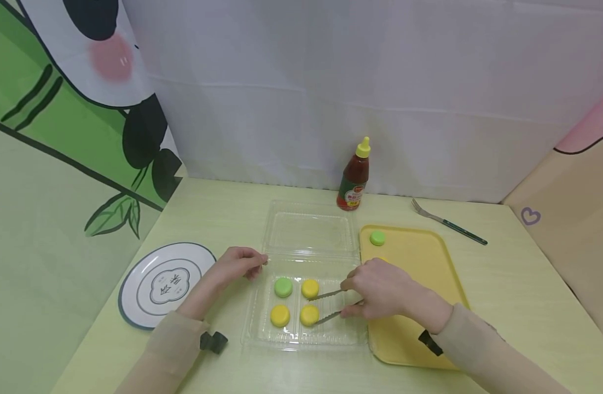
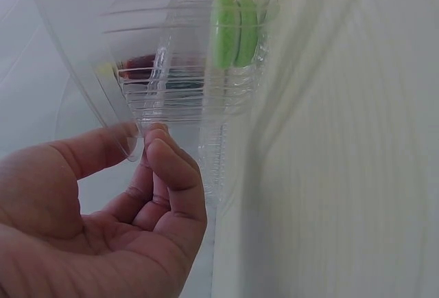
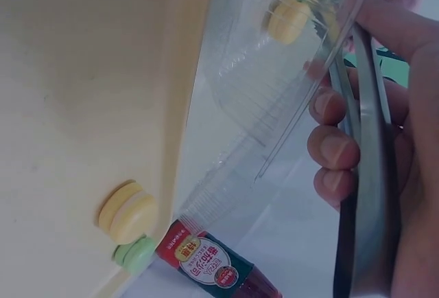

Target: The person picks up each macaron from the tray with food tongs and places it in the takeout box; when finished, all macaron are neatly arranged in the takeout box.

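1. The head view shows the person's left hand (image 1: 239, 264) at the left side of a clear plastic clamshell container (image 1: 342, 331), its lid (image 1: 311, 227) laid back toward the wall. The left wrist view adds that thumb and fingertips pinch the container's thin edge.
2. The right hand (image 1: 387, 287) grips metal tongs (image 3: 374, 147). The right wrist view shows fingers wrapped round the handles, hidden from above by the back of the hand.
3. The tongs' tips stand spread apart inside the container, about the near right yellow macaron (image 1: 309, 315); whether both touch it is hard to tell.
4. Three others sit in the container: a far right yellow macaron (image 1: 309, 288), a near left yellow macaron (image 1: 279, 316) and a far left green macaron (image 1: 283, 287), whose two shells show edge-on in the left wrist view.
5. On the yellow tray (image 1: 405, 345) are a small green macaron (image 1: 377, 238) and a partly screened yellow macaron (image 3: 128, 213). The right hand covers most of the latter from above; the right wrist view shows it plainly.
6. A ketchup bottle (image 1: 353, 183) stands behind, its label clearer from the right wrist.
7. A green-handled fork (image 1: 449, 223) lies beyond the tray; the left forearm overlaps a white, blue-rimmed plate (image 1: 140, 287).
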Motion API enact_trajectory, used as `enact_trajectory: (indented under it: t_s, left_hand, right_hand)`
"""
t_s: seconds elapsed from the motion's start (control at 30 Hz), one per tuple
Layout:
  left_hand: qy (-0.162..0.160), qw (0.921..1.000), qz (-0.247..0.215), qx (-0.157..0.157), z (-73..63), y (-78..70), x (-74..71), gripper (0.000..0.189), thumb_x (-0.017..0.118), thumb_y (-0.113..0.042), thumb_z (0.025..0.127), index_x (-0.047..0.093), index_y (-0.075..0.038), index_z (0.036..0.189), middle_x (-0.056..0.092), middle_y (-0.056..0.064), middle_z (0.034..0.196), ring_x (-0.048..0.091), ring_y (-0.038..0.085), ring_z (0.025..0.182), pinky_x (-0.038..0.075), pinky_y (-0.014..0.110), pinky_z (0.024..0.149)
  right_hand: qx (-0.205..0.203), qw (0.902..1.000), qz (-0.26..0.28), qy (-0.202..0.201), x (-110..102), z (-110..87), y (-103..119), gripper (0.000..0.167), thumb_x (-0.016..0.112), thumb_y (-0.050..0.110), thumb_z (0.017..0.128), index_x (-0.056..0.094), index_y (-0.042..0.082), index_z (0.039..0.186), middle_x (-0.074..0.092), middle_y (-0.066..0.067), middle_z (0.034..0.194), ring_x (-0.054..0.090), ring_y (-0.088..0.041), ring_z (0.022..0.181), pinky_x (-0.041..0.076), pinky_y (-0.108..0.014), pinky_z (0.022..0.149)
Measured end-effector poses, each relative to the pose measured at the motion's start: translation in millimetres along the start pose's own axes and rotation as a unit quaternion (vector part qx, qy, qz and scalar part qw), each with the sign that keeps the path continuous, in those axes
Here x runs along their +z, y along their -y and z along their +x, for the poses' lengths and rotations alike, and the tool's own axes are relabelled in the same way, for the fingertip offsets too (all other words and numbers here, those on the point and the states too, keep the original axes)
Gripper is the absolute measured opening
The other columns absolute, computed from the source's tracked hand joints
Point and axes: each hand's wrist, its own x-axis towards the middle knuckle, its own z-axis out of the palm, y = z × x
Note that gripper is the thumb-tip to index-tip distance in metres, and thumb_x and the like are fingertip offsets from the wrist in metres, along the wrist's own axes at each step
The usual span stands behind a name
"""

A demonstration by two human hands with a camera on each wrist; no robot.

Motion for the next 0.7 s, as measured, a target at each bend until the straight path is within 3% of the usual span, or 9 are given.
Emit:
enact_trajectory:
  t_s: [0.33, 0.53, 0.7]
  left_hand:
    - [0.001, 1.0000, 0.003, -0.002, -0.4, -0.6, -0.3, 0.027, 0.062, -0.019, 0.099, 0.067, 0.007, 0.099, 0.059, 0.002, 0.073, 0.054, 0.014, 0.069, 0.048, 0.029, 0.069]
    - [0.000, 1.0000, 0.002, -0.007, 0.4, 0.3, -0.5, 0.026, 0.063, -0.020, 0.098, 0.067, 0.006, 0.097, 0.059, 0.002, 0.073, 0.054, 0.015, 0.070, 0.048, 0.028, 0.070]
    - [0.001, 1.0000, 0.007, -0.004, -0.9, -1.1, -0.1, 0.028, 0.063, -0.021, 0.099, 0.067, 0.006, 0.099, 0.059, 0.002, 0.074, 0.054, 0.015, 0.070, 0.048, 0.029, 0.070]
  right_hand:
    - [0.004, 0.9997, -0.008, -0.021, -6.4, -7.5, -6.4, 0.043, 0.074, 0.054, 0.084, 0.075, 0.013, 0.095, 0.071, 0.004, 0.084, 0.059, -0.005, 0.062, 0.049, -0.027, 0.059]
    - [0.009, 0.9993, 0.006, -0.035, -13.2, -13.2, -11.5, 0.041, 0.075, 0.051, 0.085, 0.075, 0.011, 0.097, 0.074, 0.001, 0.091, 0.067, -0.010, 0.071, 0.053, -0.029, 0.064]
    - [0.022, 0.9989, 0.010, -0.040, -19.6, -17.8, -15.9, 0.041, 0.074, 0.052, 0.085, 0.075, 0.012, 0.096, 0.074, 0.003, 0.090, 0.064, -0.005, 0.068, 0.052, -0.027, 0.062]
